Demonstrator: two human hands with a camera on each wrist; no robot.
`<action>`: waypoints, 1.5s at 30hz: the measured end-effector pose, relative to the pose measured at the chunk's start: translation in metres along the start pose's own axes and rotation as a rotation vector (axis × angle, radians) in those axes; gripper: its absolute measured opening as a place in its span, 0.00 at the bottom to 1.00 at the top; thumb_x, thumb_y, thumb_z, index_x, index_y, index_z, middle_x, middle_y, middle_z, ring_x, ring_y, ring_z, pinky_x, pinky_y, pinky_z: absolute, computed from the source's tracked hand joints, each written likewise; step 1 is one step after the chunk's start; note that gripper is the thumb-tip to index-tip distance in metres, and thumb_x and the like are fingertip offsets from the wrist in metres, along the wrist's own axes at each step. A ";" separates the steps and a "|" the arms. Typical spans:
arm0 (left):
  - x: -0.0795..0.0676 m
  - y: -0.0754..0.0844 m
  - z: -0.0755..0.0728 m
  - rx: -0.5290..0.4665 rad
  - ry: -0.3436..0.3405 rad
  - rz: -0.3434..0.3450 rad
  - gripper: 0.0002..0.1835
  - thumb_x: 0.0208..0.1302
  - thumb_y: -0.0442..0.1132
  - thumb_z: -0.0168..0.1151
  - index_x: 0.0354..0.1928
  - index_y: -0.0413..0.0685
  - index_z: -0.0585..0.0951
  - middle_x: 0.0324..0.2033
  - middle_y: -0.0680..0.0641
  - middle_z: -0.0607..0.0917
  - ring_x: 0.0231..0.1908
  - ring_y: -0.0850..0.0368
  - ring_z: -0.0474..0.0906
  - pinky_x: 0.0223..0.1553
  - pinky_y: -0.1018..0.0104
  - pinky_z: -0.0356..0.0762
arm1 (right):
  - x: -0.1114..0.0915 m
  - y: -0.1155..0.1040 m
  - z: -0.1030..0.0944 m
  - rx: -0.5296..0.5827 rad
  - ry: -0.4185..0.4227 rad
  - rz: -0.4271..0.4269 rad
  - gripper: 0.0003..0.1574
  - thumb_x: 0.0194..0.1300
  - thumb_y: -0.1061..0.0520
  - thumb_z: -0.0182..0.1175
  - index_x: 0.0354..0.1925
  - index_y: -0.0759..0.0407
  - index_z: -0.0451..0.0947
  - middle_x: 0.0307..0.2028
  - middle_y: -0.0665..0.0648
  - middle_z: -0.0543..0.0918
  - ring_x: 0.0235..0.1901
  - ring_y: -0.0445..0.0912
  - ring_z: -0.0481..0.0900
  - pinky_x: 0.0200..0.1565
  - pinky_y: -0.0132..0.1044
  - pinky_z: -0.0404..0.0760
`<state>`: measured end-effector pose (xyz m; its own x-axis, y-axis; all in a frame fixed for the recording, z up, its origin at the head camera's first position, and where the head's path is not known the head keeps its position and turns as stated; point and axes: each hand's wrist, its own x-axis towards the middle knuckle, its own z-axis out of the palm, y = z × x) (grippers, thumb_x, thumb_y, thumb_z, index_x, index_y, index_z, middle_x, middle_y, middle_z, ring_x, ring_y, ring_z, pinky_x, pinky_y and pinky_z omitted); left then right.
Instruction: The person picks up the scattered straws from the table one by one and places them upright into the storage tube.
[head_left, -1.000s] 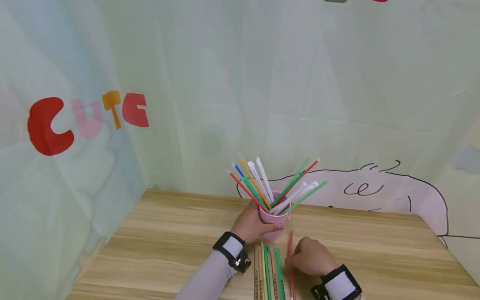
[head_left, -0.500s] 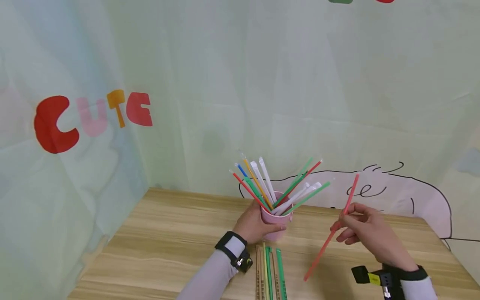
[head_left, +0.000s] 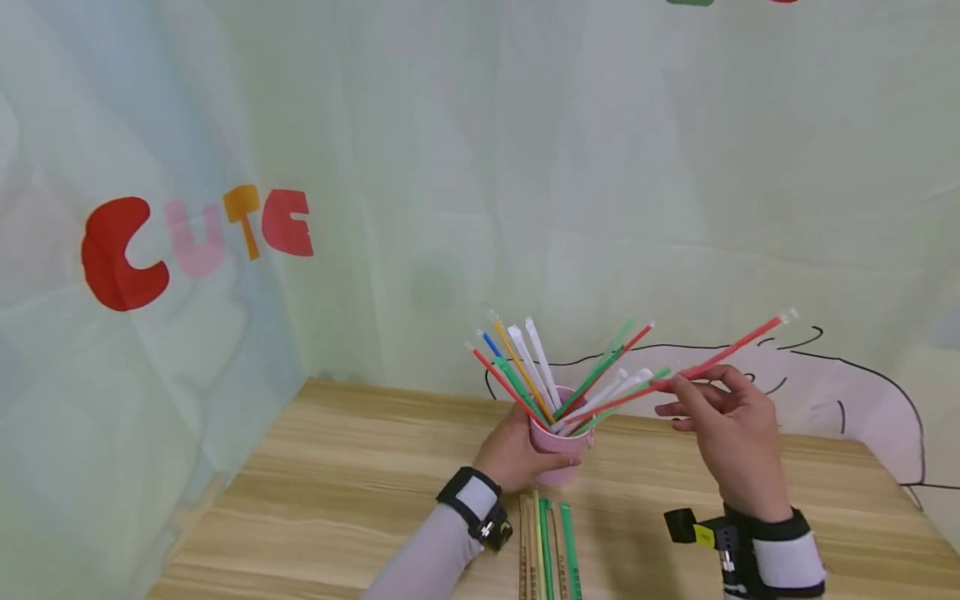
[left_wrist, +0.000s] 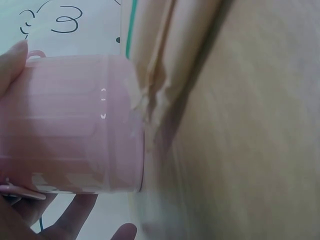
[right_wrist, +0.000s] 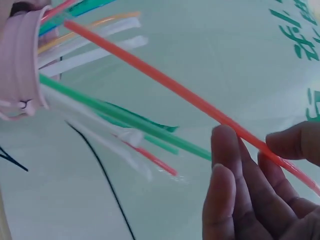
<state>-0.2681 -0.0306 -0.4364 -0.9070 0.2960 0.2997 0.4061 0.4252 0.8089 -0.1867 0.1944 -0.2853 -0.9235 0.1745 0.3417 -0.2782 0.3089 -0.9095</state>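
A small pink bucket [head_left: 562,443], holding several wrapped straws that fan out in red, green, white, orange and blue, stands slightly tilted in my left hand [head_left: 512,457]. That hand grips its side, thumb across the front; the left wrist view shows the pink wall [left_wrist: 65,120] close up. My right hand [head_left: 738,433] pinches a red straw [head_left: 738,343] between thumb and fingers, to the right of the bucket. This straw slants down leftward, its lower end at the bucket's mouth [right_wrist: 41,60]; whether the tip is inside, I cannot tell.
Several straws in brown paper and green wrappers [head_left: 546,550] lie side by side on the wooden table [head_left: 360,467], just in front of the bucket. A pale printed cloth [head_left: 420,208] hangs behind and at the left of the table.
My right hand has lifted the red straw off the table, swung it up and right, then tipped its lower end left to the bucket. My left hand still grips the bucket.
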 end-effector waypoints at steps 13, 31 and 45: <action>0.000 0.006 -0.003 -0.010 -0.007 -0.012 0.55 0.40 0.60 0.78 0.70 0.66 0.57 0.58 0.58 0.73 0.53 0.66 0.69 0.58 0.53 0.71 | 0.007 0.045 0.046 -0.156 -0.140 -0.006 0.17 0.67 0.52 0.62 0.45 0.63 0.75 0.39 0.63 0.86 0.36 0.46 0.82 0.33 0.38 0.83; -0.001 0.008 -0.004 -0.004 -0.017 -0.029 0.54 0.41 0.60 0.78 0.69 0.62 0.58 0.58 0.57 0.73 0.52 0.67 0.69 0.58 0.57 0.71 | 0.011 0.066 0.046 -0.304 -0.269 0.068 0.38 0.59 0.42 0.68 0.53 0.67 0.65 0.42 0.64 0.76 0.39 0.52 0.74 0.36 0.41 0.78; 0.000 0.006 -0.006 0.016 -0.025 -0.020 0.51 0.43 0.60 0.77 0.69 0.70 0.58 0.60 0.57 0.72 0.55 0.66 0.67 0.59 0.55 0.71 | 0.009 0.093 0.073 -0.119 -0.443 -0.047 0.56 0.48 0.47 0.77 0.68 0.52 0.57 0.64 0.60 0.65 0.63 0.54 0.59 0.61 0.68 0.58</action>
<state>-0.2668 -0.0330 -0.4287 -0.9119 0.3084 0.2708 0.3899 0.4445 0.8065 -0.2403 0.1560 -0.3839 -0.9415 -0.2512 0.2245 -0.3145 0.4162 -0.8532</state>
